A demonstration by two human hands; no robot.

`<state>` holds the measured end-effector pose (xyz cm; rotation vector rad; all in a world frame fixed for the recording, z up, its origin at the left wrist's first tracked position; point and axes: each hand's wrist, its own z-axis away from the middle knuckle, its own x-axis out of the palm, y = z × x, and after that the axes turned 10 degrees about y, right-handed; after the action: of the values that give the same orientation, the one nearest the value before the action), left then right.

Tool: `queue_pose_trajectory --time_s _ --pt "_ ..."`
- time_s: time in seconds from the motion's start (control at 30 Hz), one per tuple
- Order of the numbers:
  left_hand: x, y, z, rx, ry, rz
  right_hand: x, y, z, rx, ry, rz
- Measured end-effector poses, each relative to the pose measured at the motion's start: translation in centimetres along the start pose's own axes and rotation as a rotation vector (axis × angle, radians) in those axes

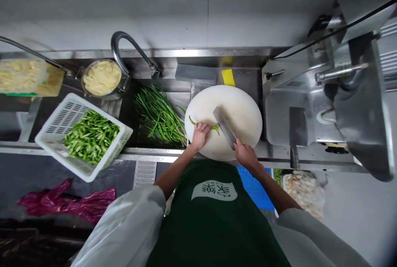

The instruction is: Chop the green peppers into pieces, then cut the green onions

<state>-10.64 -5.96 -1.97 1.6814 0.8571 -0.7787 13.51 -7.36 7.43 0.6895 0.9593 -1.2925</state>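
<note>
Apron (214, 217) at 6 o'clock. Right hand (246, 155) grips cleaver (225, 127); left hand (201, 134) pins pepper (216, 129). A slipping blade could cut the left hand.

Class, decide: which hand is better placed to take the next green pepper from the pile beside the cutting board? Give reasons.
Probably the left hand: holding a pepper, it lies nearest the pile; the right hand grips the cleaver.
</note>
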Motion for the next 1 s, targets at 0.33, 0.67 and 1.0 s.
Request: queue_pose_trajectory --time_s 0.33,0.67,1.0 --pt "2.6 -0.1 1.6 0.046 0.156 0.093 0.3 0.9 1.9 -0.062 -0.024 0.004" --pt "0.3 0.8 2.4 0.063 0.063 -0.057 1.2 1.8 2.4 -0.079 -0.020 0.003" --pt "-5.1 -0.4 -3.2 0.241 -0.345 0.116 0.9 2.0 2.0 -0.033 -0.023 -0.038"
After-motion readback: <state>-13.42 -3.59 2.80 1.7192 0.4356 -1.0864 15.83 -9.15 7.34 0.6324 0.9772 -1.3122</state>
